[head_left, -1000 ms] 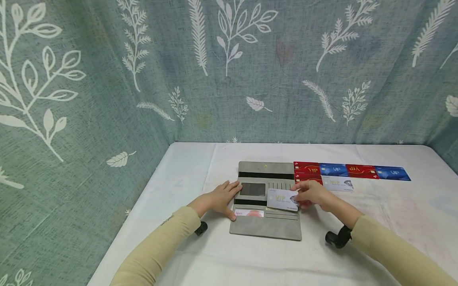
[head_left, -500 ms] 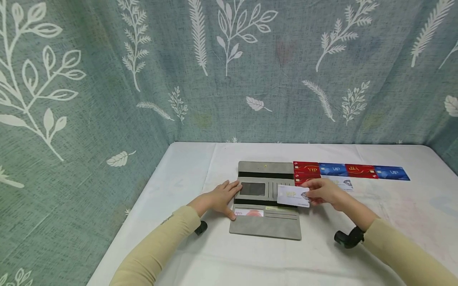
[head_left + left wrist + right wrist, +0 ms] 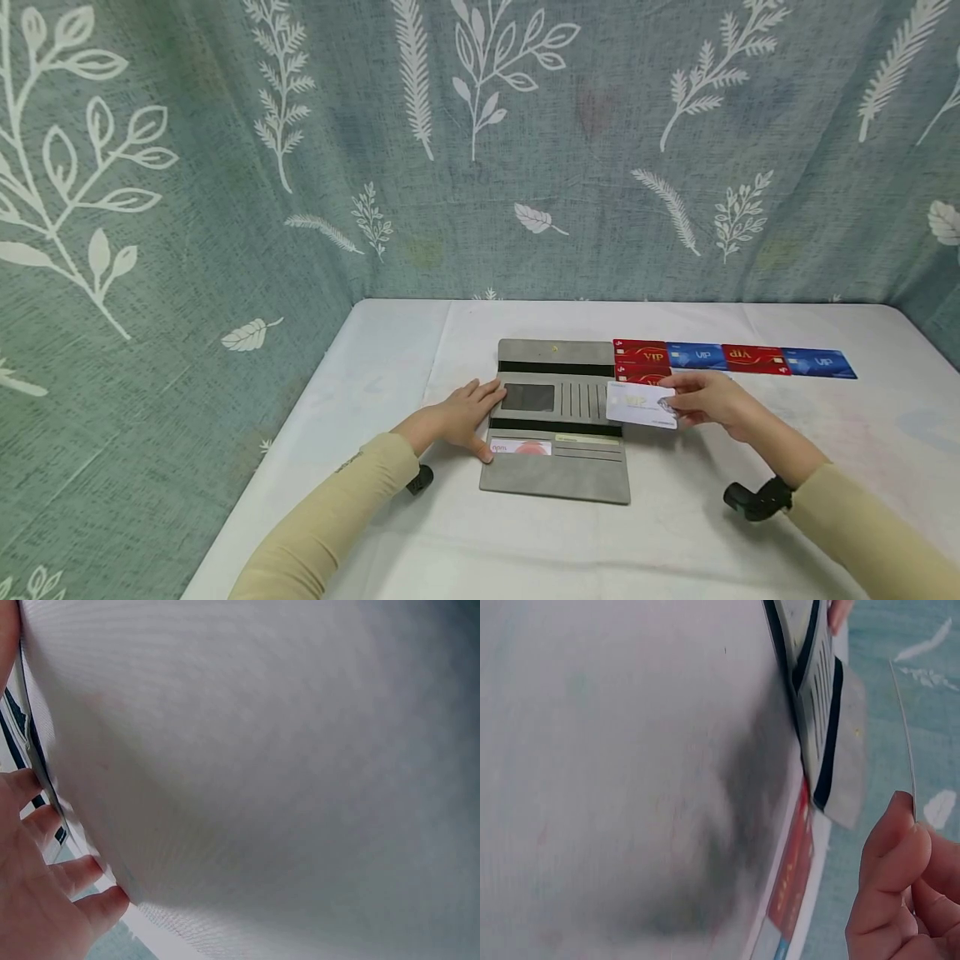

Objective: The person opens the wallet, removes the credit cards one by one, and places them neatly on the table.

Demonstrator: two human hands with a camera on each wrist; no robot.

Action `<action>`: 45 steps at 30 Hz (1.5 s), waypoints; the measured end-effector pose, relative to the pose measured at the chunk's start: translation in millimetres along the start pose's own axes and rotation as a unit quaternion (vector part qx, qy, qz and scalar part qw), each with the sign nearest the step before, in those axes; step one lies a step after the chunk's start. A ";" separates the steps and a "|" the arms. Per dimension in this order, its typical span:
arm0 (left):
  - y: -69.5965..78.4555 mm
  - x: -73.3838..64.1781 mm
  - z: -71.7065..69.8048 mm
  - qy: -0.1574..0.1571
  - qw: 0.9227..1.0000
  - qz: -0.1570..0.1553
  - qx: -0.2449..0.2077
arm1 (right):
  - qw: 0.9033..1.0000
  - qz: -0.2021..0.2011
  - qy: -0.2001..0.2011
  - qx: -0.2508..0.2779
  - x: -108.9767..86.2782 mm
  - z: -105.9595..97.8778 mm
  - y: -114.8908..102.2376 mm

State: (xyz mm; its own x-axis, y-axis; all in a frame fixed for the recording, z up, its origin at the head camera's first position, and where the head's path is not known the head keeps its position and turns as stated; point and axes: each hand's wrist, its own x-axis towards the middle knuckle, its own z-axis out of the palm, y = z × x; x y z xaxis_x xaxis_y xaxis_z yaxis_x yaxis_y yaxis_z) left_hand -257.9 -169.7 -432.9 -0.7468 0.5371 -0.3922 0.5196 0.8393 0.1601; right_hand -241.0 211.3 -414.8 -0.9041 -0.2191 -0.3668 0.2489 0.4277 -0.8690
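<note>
A grey wallet (image 3: 555,485) lies unfolded on the white table. Its left edge is under the fingers of my left hand (image 3: 457,418), which rests there with straight fingers. My right hand (image 3: 708,398) pinches a white VIP card (image 3: 626,402) by its right end, over the wallet's right edge. Seen edge-on in the right wrist view, the card (image 3: 904,727) is held up off the table between thumb and fingers. A pink-and-white card (image 3: 517,447) sits in the wallet's lower left pocket; a yellowish card edge (image 3: 587,439) shows in a slot beside it.
Red and blue VIP cards, a red one (image 3: 641,352) and a blue one (image 3: 697,356) among them, form a row right of the wallet. Below lies another red card (image 3: 637,373). The right hand covers the spot beside it. A patterned curtain (image 3: 487,233) hangs behind the table (image 3: 405,367).
My right hand has moved right and slightly away from me, carrying the white VIP card from the wallet's middle to its right edge. My left hand has stayed in place.
</note>
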 end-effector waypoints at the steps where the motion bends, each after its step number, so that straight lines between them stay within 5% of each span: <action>1: -0.2 0.0 0.2 0.001 1.000 0.001 0.001 | 1.000 -0.002 0.000 -0.002 -1.0 -2.3 0.8; 31: -0.3 1.1 1.2 0.005 1.000 0.003 0.007 | 0.999 0.007 0.038 0.007 -18.7 -61.7 24.9; 45: 0.8 1.3 0.4 0.001 1.000 0.003 0.007 | 0.996 0.047 0.073 0.027 -19.0 -89.5 40.6</action>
State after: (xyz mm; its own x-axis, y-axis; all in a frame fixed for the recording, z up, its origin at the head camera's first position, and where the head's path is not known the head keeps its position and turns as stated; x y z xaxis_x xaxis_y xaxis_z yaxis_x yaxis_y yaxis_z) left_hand -258.2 -168.4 -433.7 -0.7445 0.5417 -0.3902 0.5292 0.8352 0.1498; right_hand -244.8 311.3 -413.3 -0.9157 -0.0480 -0.3991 0.3505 0.3908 -0.8511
